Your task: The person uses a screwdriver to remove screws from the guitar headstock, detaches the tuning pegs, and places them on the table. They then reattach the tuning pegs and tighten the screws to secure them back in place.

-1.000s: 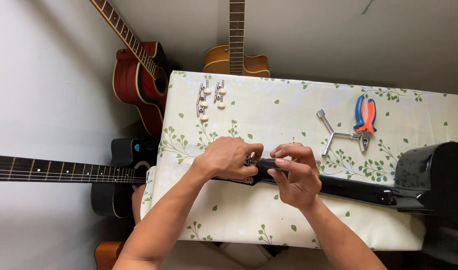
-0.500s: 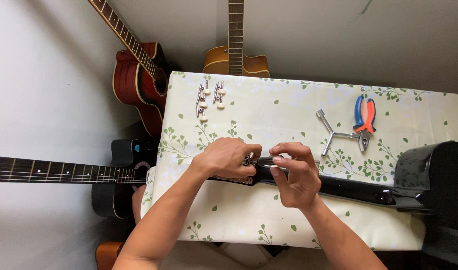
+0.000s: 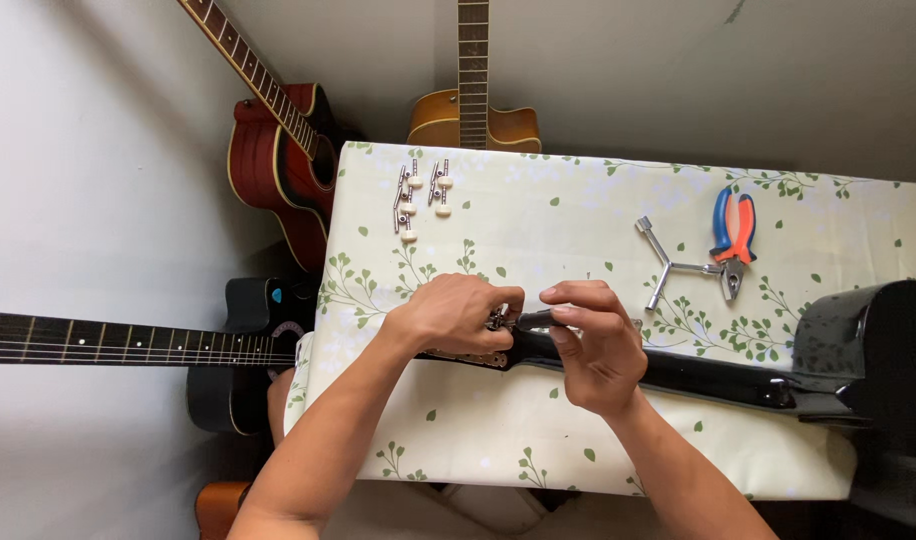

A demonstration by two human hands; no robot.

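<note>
A glossy black guitar (image 3: pixel 738 380) lies across the desk (image 3: pixel 578 220), which is covered with a pale cloth printed with green leaves. Its body is at the right edge of the view and its neck runs to the left, so the headstock (image 3: pixel 498 345) is near the middle of the desk, on the side close to the person.

The left hand (image 3: pixel 453 315) is curled over the headstock from above, and its fingers are closed around the end with the metal tuning pegs. The right hand (image 3: pixel 593 350) holds the neck just beside the headstock; its thumb and forefinger are pinched together on a small part there, which is too small to identify. The two hands almost touch each other.

At the far left part of the desk lie two short strips of metal tuners with cream-white knobs (image 3: pixel 420 198). More to the right there is a three-armed metal wrench (image 3: pixel 673 265), and just beside it pliers with orange and blue handles (image 3: pixel 732 238).

On the floor, a red-brown acoustic guitar (image 3: pixel 278 165) and a honey-coloured acoustic guitar (image 3: pixel 473 115) lean on the wall, and another black guitar (image 3: pixel 118 345) sits on the left.
</note>
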